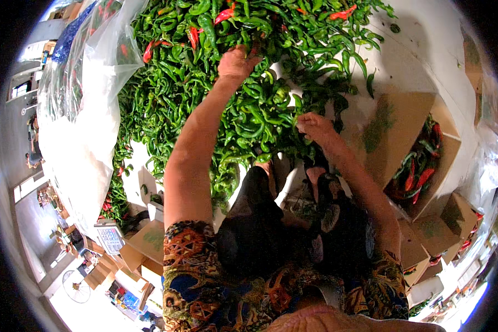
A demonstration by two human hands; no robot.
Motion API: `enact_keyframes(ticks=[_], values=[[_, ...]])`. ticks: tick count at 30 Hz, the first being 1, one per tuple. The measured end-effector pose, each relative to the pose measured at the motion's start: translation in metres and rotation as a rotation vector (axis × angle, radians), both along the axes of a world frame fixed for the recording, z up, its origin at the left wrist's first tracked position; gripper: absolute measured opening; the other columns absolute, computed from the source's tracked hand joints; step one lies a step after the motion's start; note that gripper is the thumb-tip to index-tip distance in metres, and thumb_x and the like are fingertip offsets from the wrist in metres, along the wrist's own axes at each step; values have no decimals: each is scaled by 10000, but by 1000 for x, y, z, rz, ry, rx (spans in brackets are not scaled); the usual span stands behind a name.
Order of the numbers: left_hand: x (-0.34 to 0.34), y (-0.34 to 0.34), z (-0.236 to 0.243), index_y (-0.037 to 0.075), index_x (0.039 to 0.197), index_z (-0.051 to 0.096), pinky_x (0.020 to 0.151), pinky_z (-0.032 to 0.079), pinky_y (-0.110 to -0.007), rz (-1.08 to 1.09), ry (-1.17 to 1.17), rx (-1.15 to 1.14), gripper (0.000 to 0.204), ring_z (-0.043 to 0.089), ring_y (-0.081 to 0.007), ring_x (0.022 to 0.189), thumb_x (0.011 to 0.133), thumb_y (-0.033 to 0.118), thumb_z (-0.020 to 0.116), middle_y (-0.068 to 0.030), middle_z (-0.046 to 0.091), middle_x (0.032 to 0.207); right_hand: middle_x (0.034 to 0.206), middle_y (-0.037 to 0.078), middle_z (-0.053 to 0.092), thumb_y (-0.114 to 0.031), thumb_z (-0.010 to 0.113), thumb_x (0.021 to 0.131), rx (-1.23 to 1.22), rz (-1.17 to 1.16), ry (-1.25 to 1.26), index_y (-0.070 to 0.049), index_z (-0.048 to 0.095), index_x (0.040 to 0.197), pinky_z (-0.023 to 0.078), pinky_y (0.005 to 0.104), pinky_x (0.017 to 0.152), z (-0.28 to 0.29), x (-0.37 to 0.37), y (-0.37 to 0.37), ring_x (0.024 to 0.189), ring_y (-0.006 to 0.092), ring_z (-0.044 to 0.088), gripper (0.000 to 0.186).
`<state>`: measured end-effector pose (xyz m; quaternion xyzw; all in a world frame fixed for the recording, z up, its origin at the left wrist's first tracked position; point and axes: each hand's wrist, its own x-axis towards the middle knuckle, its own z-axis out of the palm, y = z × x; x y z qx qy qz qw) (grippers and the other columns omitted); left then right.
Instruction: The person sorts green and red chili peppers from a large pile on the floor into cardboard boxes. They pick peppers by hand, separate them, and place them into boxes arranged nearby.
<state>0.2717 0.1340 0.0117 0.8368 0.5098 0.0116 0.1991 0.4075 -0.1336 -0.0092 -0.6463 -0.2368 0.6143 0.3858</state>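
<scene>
A large heap of green chili peppers [171, 91] spreads before me, with a few red chili peppers [225, 15] among the green ones. My left hand [239, 63] reaches into the upper middle of the heap. Its fingers bend down among the peppers, which hide their tips. At the near right edge of the heap is my right hand [314, 126], closed, its fingers curled together beside some green peppers. Whatever may be between those fingers is too small to make out.
An open cardboard box [445, 124] with red and green peppers stands at the right, more boxes [437, 235] below it. Clear plastic sheeting [94, 88] hangs along the left. A calculator-like keypad device [110, 239] sits at lower left near cardboard boxes [149, 240].
</scene>
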Motion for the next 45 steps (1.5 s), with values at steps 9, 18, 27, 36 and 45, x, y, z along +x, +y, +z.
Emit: enact_keyframes(ticks=[9, 18, 27, 36, 45], values=[[10, -44, -65, 149, 925, 655, 600, 535, -409, -203, -171, -130, 216, 648, -324, 708, 756, 283, 654, -142, 658, 799, 982, 12, 620, -329, 632, 855, 44, -461, 259, -81, 584, 1088, 459, 325, 791, -8, -2, 52, 895, 149, 585, 344], [26, -5, 31, 132, 950, 611, 710, 487, -416, -362, -356, 353, 270, 600, -321, 838, 700, 162, 709, -134, 615, 877, 902, 39, 577, -270, 612, 893, -10, -704, 856, -76, 566, 1132, 462, 335, 717, -52, -1, 45, 753, 166, 549, 311], [-28, -2, -61, 153, 1288, 398, 640, 557, -429, -181, 64, 366, 535, 570, -361, 915, 780, 103, 557, -133, 470, 1166, 787, -7, 514, -118, 603, 880, 130, -546, 739, -47, 582, 1140, 356, 278, 523, -50, 8, 42, 594, 92, 415, 271], [-26, -43, -16, 141, 910, 614, 653, 507, -477, -150, -60, -63, 172, 608, -380, 834, 777, 243, 651, -141, 625, 898, 798, 8, 526, -70, 571, 870, -47, -787, 947, -1, 571, 1141, 356, 280, 509, -32, 7, 43, 633, 107, 424, 280], [38, 43, -34, 120, 1013, 596, 784, 472, -424, -84, -129, 564, 386, 512, -345, 925, 673, 223, 746, -125, 566, 964, 720, -3, 442, -167, 565, 925, 189, -498, 824, -45, 549, 1101, 396, 314, 514, -59, 13, 31, 624, 113, 423, 216]])
